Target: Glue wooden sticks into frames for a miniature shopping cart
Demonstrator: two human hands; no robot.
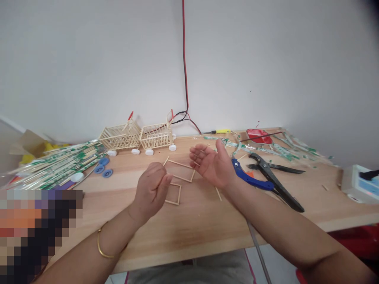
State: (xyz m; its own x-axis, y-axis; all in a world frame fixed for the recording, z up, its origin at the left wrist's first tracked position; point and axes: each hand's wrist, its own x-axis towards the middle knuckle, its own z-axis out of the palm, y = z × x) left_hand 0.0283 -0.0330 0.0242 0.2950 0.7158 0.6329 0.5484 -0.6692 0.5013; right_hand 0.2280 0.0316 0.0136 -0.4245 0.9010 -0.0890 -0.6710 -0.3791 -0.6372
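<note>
My left hand (152, 189) is closed above the table, its thumb pressed against the curled fingers; anything inside it is hidden. Just beyond and beside it lies a frame of thin wooden sticks (179, 163), its left part partly covered by the hand. A second, smaller stick frame (180, 194) lies nearer to me, also partly behind that hand. To the right, my right hand (211, 163) is open, palm showing and thumb raised, with nothing in it. A loose stick (218, 194) lies just below this hand.
Two small stick-built carts (120, 136) with white wheels stand by the wall. Wrapped sticks (65, 163) and blue wheels (103, 167) lie left. On the right are a blue curved handle (251, 179), a black plier-like tool (275, 181), a red piece (259, 136) and a white box (358, 183).
</note>
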